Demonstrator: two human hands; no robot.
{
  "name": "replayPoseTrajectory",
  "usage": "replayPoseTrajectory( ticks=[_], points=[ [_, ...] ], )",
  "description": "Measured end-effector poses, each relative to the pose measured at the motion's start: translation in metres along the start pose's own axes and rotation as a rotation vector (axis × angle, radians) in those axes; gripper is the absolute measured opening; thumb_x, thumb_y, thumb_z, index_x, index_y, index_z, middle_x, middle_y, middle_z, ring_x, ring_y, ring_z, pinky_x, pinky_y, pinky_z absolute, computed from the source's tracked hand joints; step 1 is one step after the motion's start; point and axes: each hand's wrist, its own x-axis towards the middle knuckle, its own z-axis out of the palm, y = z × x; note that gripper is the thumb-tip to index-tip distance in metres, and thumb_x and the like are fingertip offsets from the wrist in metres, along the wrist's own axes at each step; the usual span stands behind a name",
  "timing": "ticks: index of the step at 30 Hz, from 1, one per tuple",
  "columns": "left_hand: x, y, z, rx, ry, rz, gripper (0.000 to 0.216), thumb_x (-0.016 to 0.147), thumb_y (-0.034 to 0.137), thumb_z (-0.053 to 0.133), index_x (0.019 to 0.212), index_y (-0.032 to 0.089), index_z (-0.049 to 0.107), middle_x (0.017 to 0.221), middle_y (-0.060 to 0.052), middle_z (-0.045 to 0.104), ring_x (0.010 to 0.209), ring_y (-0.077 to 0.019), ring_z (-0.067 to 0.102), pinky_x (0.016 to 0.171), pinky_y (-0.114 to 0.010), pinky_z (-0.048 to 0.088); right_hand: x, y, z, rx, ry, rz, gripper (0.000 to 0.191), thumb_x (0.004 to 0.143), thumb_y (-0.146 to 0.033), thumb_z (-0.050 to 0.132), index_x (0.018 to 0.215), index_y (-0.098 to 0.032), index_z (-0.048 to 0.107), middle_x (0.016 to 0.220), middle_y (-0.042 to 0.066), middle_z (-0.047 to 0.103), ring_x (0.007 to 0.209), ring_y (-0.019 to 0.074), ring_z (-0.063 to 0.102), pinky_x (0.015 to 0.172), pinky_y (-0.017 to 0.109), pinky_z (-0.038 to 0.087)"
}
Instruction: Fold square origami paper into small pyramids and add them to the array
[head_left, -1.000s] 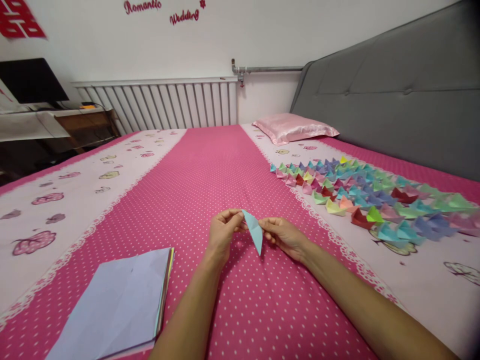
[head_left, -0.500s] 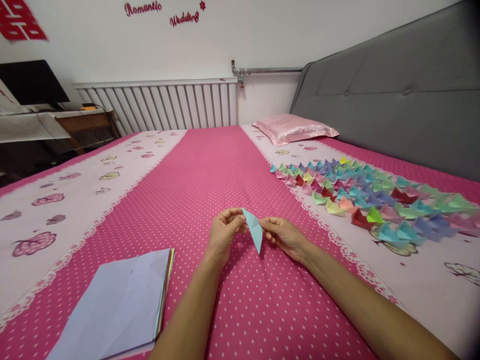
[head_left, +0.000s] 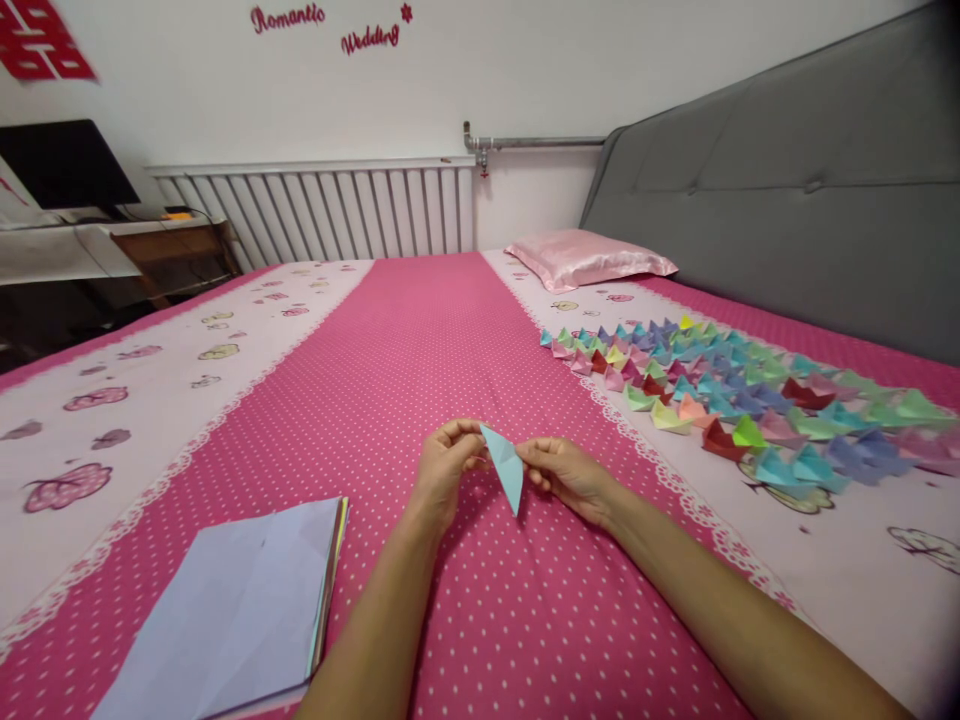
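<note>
A light blue folded paper (head_left: 505, 468), pointed at both ends, is held up over the pink dotted bedspread (head_left: 420, 350). My left hand (head_left: 448, 462) is closed on its left side, near the upper tip. On the other side, my right hand (head_left: 561, 470) pinches the paper's right edge between thumb and fingers. The lower tip hangs free between the hands. Some fingertips of both hands are hidden behind the paper or the thumbs.
Several rows of colourful folded paper boats (head_left: 720, 385) stand on the bed at right. A stack of coloured paper sheets (head_left: 232, 600), lavender on top, lies front left. Farther back are a pink pillow (head_left: 589, 257), a grey headboard (head_left: 787, 170) and a radiator (head_left: 322, 205).
The folded paper has shifted slightly down and left, and its tilt has changed a little. Both hands still hold it. The boats and paper stack stay put.
</note>
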Motion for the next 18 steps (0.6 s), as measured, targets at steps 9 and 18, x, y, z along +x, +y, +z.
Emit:
replayPoseTrajectory(
  ticks=[9, 18],
  points=[
    [0.0005, 0.0000, -0.0004, 0.025, 0.006, -0.018, 0.009, 0.058, 0.015, 0.061, 0.067, 0.014, 0.057, 0.059, 0.001, 0.059, 0.052, -0.0073, 0.053, 0.052, -0.019, 0.040, 0.0016, 0.0009, -0.0010, -0.023, -0.012, -0.007, 0.029, 0.065, -0.039, 0.072, 0.068, -0.012, 0.062, 0.045, -0.006, 0.049, 0.038, 0.0013, 0.038, 0.039, 0.015, 0.025],
    [-0.0014, -0.0022, 0.0025, 0.188, -0.047, -0.061, 0.025, 0.059, 0.016, 0.066, 0.080, 0.016, 0.054, 0.064, 0.001, 0.059, 0.050, -0.0084, 0.053, 0.048, -0.020, 0.040, 0.0008, 0.0031, 0.0017, -0.048, 0.109, -0.099, 0.029, 0.066, -0.040, 0.071, 0.068, -0.014, 0.061, 0.047, -0.006, 0.052, 0.038, 0.0022, 0.040, 0.041, 0.016, 0.028]
  ],
)
